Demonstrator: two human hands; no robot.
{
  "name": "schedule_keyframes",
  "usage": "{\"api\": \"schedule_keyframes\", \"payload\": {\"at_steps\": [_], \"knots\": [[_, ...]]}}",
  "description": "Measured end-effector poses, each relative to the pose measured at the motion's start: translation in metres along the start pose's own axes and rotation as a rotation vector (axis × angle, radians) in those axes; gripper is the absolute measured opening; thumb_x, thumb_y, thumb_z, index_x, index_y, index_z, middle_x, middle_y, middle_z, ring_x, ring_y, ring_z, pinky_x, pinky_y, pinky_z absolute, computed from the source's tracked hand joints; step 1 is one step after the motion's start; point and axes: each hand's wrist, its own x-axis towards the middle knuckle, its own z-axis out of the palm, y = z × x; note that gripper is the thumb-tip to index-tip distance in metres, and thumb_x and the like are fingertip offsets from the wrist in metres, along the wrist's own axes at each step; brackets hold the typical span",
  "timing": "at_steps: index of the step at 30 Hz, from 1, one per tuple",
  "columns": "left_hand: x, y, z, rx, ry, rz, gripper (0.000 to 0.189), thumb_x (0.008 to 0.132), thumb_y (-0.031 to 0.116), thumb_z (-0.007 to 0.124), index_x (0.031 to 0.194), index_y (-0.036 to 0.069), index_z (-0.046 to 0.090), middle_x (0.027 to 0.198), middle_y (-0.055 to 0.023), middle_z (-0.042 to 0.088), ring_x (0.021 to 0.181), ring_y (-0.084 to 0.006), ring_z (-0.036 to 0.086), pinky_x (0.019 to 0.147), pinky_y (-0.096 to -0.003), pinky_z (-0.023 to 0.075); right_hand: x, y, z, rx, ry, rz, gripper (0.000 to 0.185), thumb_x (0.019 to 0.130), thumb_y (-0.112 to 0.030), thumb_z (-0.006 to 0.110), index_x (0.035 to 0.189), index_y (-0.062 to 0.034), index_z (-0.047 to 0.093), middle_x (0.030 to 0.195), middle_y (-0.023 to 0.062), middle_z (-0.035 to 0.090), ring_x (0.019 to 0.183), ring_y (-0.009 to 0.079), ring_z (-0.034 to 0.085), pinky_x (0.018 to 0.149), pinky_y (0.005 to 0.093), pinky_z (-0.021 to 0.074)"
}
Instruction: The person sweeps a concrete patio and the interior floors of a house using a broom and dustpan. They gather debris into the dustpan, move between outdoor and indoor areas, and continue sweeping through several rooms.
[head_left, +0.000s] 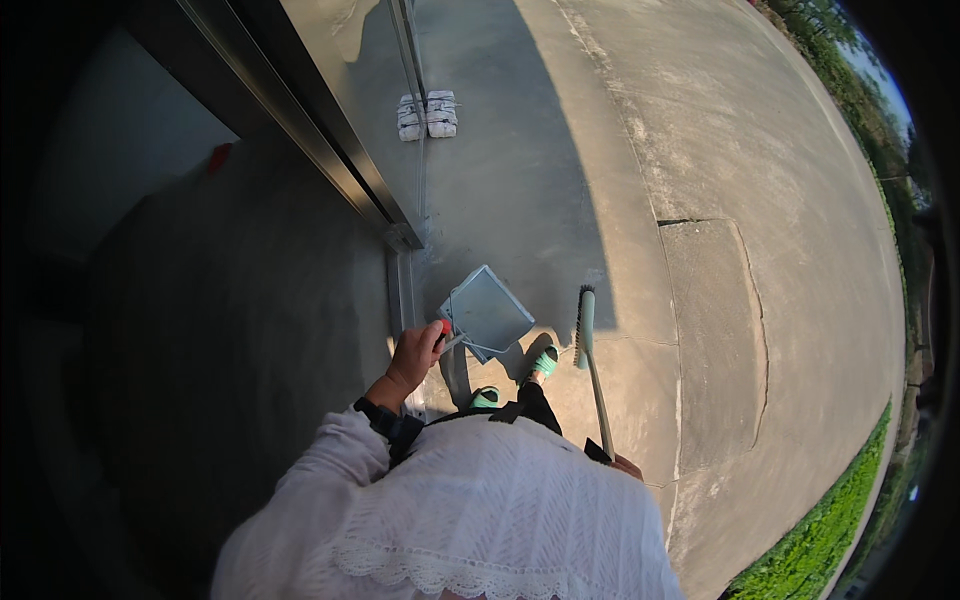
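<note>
In my left hand (414, 356) is the red-topped handle of a long-handled dustpan (491, 311). The dustpan's grey pan shows just beyond the hand, over the concrete in front of my feet. My right hand (628, 466), mostly hidden beside my white knit top, holds the pole (599, 401) of a floor brush. The brush head (585, 326) is pale green with dark bristles and lies off to the right of the dustpan. Between and below the two tools are my feet in green slippers (546, 361).
On my left runs a metal door frame (330, 142) with a floor track (405, 300), dark floor behind it. A white wrapped bundle (442, 114) sits against glass ahead. Cracked concrete (720, 330) extends right, towards green plants (825, 517).
</note>
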Motion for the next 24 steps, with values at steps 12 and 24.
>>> {"api": "schedule_keyframes", "payload": {"at_steps": [12, 24], "knots": [[0.077, -0.041, 0.034, -0.556, 0.615, -0.271, 0.042, 0.087, 0.045, 0.048, 0.065, 0.009, 0.047, 0.049, 0.0052, 0.029, 0.038, -0.0051, 0.028, 0.037, -0.0216, 0.0216, 0.219, -0.161, 0.060, -0.893, -0.404, -0.088, 0.047, 0.075, -0.001, 0.052, 0.121, 0.0018, 0.041, 0.062, 0.0072, 0.052, 0.045, 0.0180, 0.054, 0.038, 0.0306, 0.0451], [0.151, -0.084, 0.018, -0.691, 0.906, -0.364, 0.044, 0.090, 0.046, 0.042, 0.061, 0.013, 0.038, 0.049, 0.0057, 0.027, 0.037, -0.0050, 0.024, 0.037, -0.0224, 0.0177, 0.429, -0.224, 0.276, -1.806, -0.424, -0.743, 0.043, 0.080, -0.004, 0.043, 0.121, 0.0076, 0.035, 0.084, 0.0281, 0.059, 0.080, 0.0418, 0.059, 0.067, 0.0462, 0.0479]]}}
